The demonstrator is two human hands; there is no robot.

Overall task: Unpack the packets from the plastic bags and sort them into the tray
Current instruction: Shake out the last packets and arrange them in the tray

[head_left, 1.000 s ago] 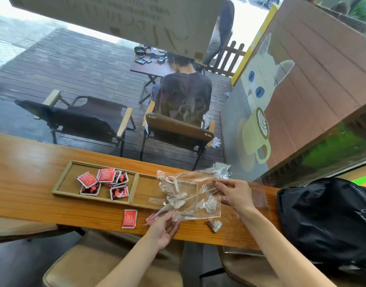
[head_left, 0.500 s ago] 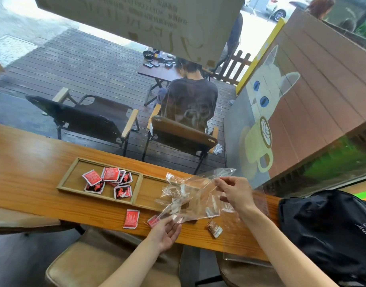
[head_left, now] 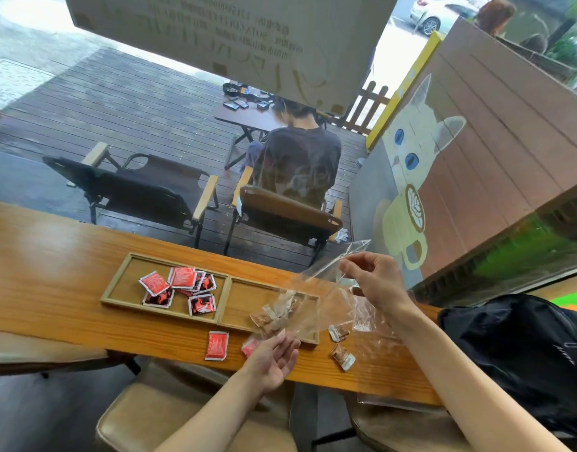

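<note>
Head view: plastic bag [head_left: 316, 298] between right hand [head_left: 376, 282] and left hand [head_left: 274, 357].

Red and red-black packets [head_left: 182, 287] lie in the tan wooden tray [head_left: 117, 290]; brown-white packets [head_left: 343, 356] on the orange-brown counter [head_left: 52, 256].

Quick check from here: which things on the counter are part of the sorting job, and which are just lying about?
Job:
plastic bag, pinched by right hand
left hand, open below it
tray
red packets
loose red packet
brown packets

Lying about:
black bag
chairs outside
</note>
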